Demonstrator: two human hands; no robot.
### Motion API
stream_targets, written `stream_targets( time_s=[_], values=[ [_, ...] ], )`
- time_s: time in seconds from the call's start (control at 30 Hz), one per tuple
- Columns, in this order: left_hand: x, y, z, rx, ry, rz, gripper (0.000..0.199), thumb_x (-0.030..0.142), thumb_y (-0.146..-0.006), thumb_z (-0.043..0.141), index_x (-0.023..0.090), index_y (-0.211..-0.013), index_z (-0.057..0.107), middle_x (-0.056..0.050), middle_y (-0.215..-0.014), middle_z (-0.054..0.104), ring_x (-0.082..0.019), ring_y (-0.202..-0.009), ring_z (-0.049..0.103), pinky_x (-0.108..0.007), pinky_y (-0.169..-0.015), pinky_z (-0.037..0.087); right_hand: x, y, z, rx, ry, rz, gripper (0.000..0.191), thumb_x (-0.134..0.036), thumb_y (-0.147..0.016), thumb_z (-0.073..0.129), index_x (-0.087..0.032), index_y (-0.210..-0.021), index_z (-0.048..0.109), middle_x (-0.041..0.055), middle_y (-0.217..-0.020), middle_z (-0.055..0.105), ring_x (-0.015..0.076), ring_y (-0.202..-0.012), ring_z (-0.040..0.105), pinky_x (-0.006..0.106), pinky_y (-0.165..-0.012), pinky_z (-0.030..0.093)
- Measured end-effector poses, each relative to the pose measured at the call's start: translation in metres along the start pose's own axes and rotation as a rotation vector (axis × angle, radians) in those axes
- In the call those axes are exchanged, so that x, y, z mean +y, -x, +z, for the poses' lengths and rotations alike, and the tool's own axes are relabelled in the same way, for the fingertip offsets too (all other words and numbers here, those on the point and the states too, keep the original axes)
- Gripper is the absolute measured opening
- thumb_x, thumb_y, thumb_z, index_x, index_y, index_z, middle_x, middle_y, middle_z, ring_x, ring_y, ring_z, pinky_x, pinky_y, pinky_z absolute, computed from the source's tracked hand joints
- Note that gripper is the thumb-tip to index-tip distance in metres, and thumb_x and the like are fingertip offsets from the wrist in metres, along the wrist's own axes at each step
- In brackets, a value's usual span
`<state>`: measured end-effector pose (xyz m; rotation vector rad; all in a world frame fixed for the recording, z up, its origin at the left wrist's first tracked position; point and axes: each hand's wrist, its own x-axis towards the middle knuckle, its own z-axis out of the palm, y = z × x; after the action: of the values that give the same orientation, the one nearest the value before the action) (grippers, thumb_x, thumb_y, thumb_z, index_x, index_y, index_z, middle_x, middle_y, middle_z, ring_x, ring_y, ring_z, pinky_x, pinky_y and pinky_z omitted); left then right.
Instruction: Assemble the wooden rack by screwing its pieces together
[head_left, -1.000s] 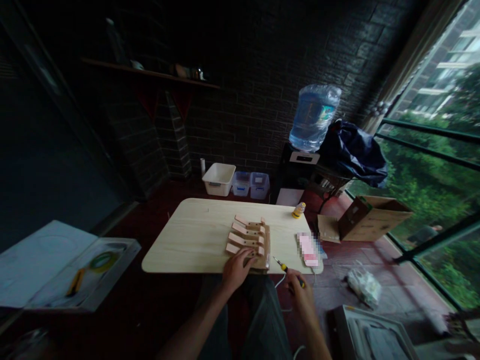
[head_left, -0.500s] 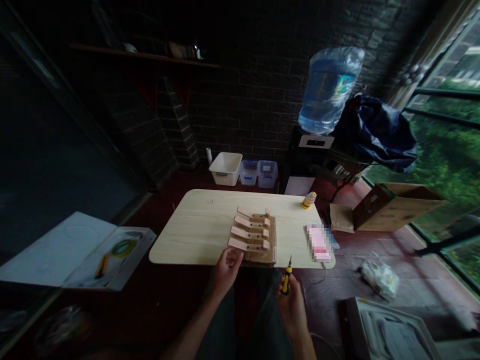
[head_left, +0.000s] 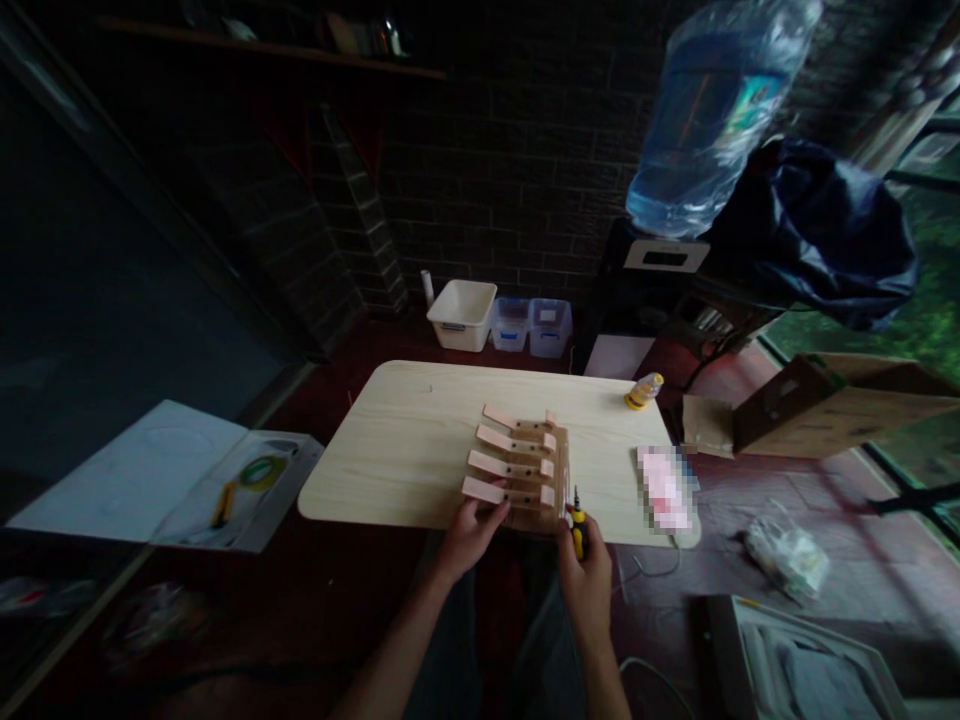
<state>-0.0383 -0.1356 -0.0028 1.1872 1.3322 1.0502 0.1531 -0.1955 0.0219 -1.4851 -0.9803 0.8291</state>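
Note:
On the near part of the pale wooden table [head_left: 390,440] lies a brown cardboard piece [head_left: 562,470] bearing several light wooden strips [head_left: 499,465] with dark screws and small end blocks. My left hand [head_left: 471,538] is at the nearest strip, thumb and fingers closed around its near edge. My right hand [head_left: 587,570] is wrapped round a yellow and black screwdriver [head_left: 578,530], tip pointing up and away, beside the right near corner of the cardboard. Its fingertips are close to that corner; whether they touch it is unclear.
A yellow-capped clear bottle [head_left: 644,391] and a blurred pink item [head_left: 664,490] are on the table's right side. Plastic bins [head_left: 463,315] stand behind it. An open white case [head_left: 277,500] is at left, a cardboard box [head_left: 817,410] at right.
My right hand has moved up to the cardboard's corner with the screwdriver. My left hand has shifted right, further onto the nearest strip. The camera view has turned slightly.

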Motion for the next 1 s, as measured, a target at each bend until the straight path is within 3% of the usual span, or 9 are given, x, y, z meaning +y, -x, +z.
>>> stream_targets(
  time_s=[0.33,0.8,1.0],
  values=[
    [0.0,-0.016,-0.005,-0.029,-0.072,0.06,0.044,0.051,-0.084,0.074,0.021,-0.116,0.071,-0.01,-0.131,0.068,-0.026,-0.125,0.061,-0.039,-0.115,0.044,0.021,-0.023,0.02,0.038,0.167,-0.004,0.049,-0.056,-0.092,0.059,-0.016,-0.116,0.073,0.014,-0.109,0.078,0.0273,-0.094,0.072,0.034,-0.081,0.055],
    [-0.014,-0.025,-0.01,-0.013,-0.107,0.056,0.04,0.051,-0.083,0.075,0.022,-0.111,0.073,-0.01,-0.127,0.069,-0.028,-0.122,0.062,-0.04,-0.112,0.047,0.02,-0.029,0.024,0.033,0.229,0.069,0.047,-0.058,-0.093,0.057,-0.016,-0.108,0.073,0.0104,-0.094,0.078,0.0251,-0.083,0.069,0.031,-0.073,0.052],
    [-0.011,-0.021,-0.01,-0.017,-0.092,0.087,0.038,0.049,-0.085,0.074,0.022,-0.111,0.072,-0.01,-0.126,0.069,-0.027,-0.125,0.061,-0.04,-0.113,0.045,0.017,-0.027,0.024,0.03,0.201,0.051,0.048,-0.06,-0.092,0.057,-0.017,-0.106,0.073,0.0111,-0.097,0.078,0.0261,-0.089,0.069,0.031,-0.076,0.051]
  ],
)
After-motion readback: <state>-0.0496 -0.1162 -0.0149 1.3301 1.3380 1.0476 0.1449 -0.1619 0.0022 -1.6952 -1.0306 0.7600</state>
